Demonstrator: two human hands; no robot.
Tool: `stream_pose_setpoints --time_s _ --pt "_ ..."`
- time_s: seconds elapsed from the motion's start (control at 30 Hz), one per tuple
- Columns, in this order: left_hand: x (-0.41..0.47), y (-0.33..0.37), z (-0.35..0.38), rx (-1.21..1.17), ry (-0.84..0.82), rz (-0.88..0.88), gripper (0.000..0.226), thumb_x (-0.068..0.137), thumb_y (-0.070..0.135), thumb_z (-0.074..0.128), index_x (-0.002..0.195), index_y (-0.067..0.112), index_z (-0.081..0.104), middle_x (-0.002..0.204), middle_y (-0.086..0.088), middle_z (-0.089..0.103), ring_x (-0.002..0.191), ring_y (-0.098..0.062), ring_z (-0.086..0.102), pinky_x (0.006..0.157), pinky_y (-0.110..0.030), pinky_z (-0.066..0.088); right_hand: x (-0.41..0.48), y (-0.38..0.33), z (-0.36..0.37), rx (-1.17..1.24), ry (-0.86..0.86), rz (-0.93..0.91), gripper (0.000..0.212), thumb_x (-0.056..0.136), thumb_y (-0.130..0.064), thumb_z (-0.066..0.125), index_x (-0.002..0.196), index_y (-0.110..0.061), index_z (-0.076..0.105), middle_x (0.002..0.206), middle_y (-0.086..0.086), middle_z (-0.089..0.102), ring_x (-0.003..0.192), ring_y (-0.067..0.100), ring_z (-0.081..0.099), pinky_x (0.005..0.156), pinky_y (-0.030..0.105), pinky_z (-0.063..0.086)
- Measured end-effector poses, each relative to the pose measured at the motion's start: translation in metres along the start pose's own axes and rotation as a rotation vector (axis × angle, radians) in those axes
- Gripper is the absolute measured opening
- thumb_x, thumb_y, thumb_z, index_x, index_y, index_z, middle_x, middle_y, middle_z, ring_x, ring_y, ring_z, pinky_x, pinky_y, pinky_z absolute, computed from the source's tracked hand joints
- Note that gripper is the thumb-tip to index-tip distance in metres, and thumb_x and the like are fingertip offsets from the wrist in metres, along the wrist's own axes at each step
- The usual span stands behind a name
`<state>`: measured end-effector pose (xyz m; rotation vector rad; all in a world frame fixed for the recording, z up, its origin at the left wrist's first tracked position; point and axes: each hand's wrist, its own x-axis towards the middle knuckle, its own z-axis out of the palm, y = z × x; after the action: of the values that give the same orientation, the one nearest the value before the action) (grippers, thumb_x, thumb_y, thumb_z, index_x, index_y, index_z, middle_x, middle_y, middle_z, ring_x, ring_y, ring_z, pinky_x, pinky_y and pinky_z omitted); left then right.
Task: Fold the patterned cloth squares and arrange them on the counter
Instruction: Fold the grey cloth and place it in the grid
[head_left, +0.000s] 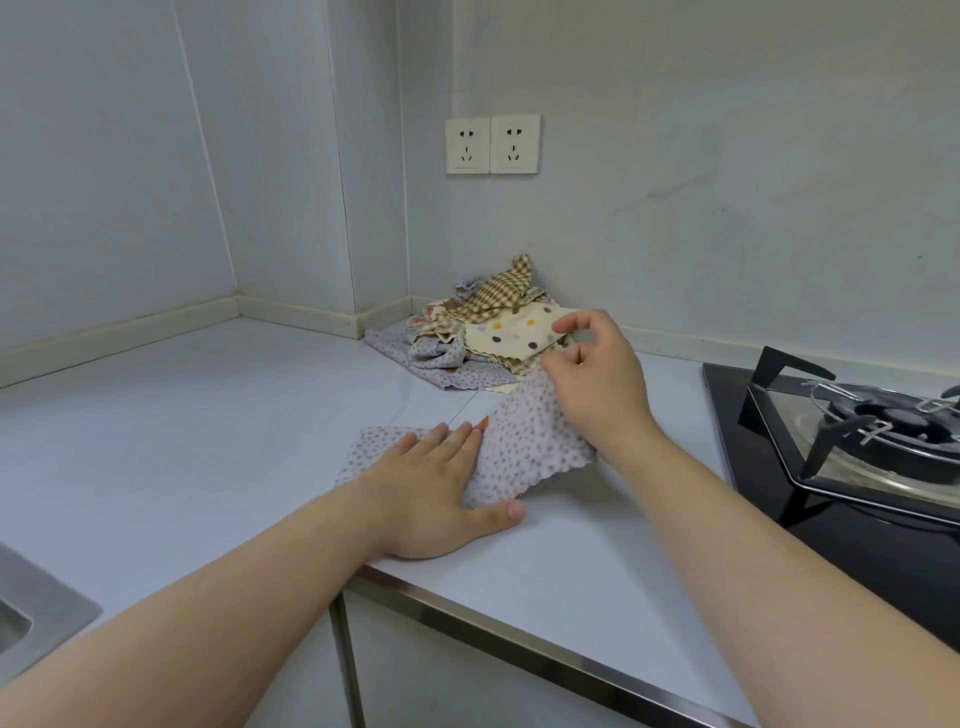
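Smooth pale counter (208, 441), left hand (436, 483) spread flat on soft dotted cloth (524, 447), right hand (597, 384) pinching its scalloped corner

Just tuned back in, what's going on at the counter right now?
A person is mid-fold on a dotted lilac cloth lying on the counter. The left hand presses flat on its left part. The right hand pinches its far corner, lifted off the surface. A pile of unfolded cloths sits in the corner behind, and the gas hob is off to the right.
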<state>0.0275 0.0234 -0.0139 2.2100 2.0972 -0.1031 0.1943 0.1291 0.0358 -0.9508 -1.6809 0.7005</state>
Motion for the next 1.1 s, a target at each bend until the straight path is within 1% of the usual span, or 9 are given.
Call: stream_pose_setpoints --time_s 0.13,0.27,0.37,0.53,0.63,0.73,0.87,1.0,1.1 --pt "0.0 0.021 0.005 0.004 0.019 0.089 0.111 0.079 0.094 0.009 0.16 0.022 -0.015 0.169 0.003 -0.012 0.156 -0.02 -0.01 0.126 -0.046 0.001 -0.006 -0.017 -0.004 0.109 0.003 -0.041 0.023 0.089 -0.01 0.067 0.106 -0.024 0.058 0.055 -0.008 0.051 0.048 0.005 0.045 0.055 0.02 0.04" --pt "-0.002 0.037 0.008 -0.014 0.1 0.209 0.108 0.078 0.095 0.006 0.154 0.021 0.025 0.168 0.001 0.012 0.154 -0.023 0.007 0.124 -0.049 0.008 -0.023 -0.032 0.004 0.124 -0.12 -0.162 0.021 0.092 -0.016 0.071 0.108 -0.024 0.059 0.062 -0.001 0.058 0.056 0.007 0.053 0.06 0.017 0.044" --pt "-0.005 0.036 -0.003 -0.134 0.067 0.261 0.106 0.075 0.097 0.024 0.154 0.028 0.03 0.165 0.001 0.023 0.151 -0.019 0.016 0.126 -0.04 0.007 -0.027 -0.033 0.013 0.113 -0.162 -0.174 0.02 0.094 -0.019 0.071 0.109 -0.025 0.06 0.067 0.005 0.058 0.055 0.008 0.051 0.056 0.019 0.044" --pt "-0.014 -0.016 -0.047 -0.653 -0.271 0.275 0.115 0.067 0.055 0.088 0.158 0.03 0.022 0.157 0.015 0.039 0.144 -0.007 0.038 0.122 -0.032 0.029 -0.023 -0.025 0.014 0.11 -0.071 -0.136 0.017 0.093 -0.016 0.069 0.104 -0.026 0.06 0.063 -0.004 0.052 0.053 0.005 0.047 0.055 0.014 0.04" --pt "-0.019 -0.035 -0.058 -1.049 -0.221 0.237 0.1 0.077 0.041 0.084 0.158 0.017 0.029 0.157 0.003 0.043 0.142 -0.014 0.045 0.122 -0.042 0.031 -0.026 -0.022 0.021 0.114 -0.113 -0.12 0.018 0.093 -0.019 0.07 0.106 -0.028 0.06 0.065 -0.001 0.058 0.054 0.006 0.052 0.057 0.017 0.043" --pt "-0.014 -0.033 -0.059 -1.464 -0.115 -0.047 0.066 0.09 0.048 0.069 0.138 0.006 0.054 0.128 -0.013 0.067 0.104 -0.026 0.07 0.097 -0.046 0.056 -0.03 -0.024 0.026 0.301 -0.269 -0.025 0.016 0.099 -0.028 0.065 0.114 -0.029 0.058 0.074 0.003 0.072 0.061 0.015 0.067 0.055 0.029 0.049" --pt "-0.005 -0.041 -0.044 -1.334 0.001 -0.338 0.066 0.082 0.052 0.074 0.136 0.019 0.056 0.113 -0.006 0.068 0.087 -0.022 0.061 0.083 -0.041 0.056 -0.023 -0.003 0.025 0.162 -0.187 0.015 0.01 0.101 -0.032 0.058 0.111 -0.035 0.059 0.08 -0.001 0.073 0.068 0.021 0.071 0.055 0.033 0.052" --pt "-0.006 -0.038 -0.038 -1.176 0.066 -0.266 0.056 0.089 0.011 0.076 0.135 0.039 0.059 0.113 -0.011 0.068 0.088 -0.024 0.065 0.072 -0.034 0.054 -0.015 0.024 0.019 -0.397 -0.205 -0.027 0.012 0.094 -0.036 0.059 0.105 -0.035 0.061 0.085 -0.015 0.067 0.083 0.01 0.062 0.079 0.036 0.054" --pt "-0.004 -0.031 -0.036 -1.103 0.195 -0.272 0.038 0.091 -0.006 0.065 0.098 0.028 0.082 0.107 -0.008 0.072 0.093 -0.023 0.068 0.08 -0.039 0.06 -0.017 0.028 0.018 -0.482 -0.289 -0.009 0.012 0.09 -0.041 0.062 0.098 -0.033 0.067 0.09 -0.017 0.067 0.089 0.008 0.061 0.084 0.036 0.054"
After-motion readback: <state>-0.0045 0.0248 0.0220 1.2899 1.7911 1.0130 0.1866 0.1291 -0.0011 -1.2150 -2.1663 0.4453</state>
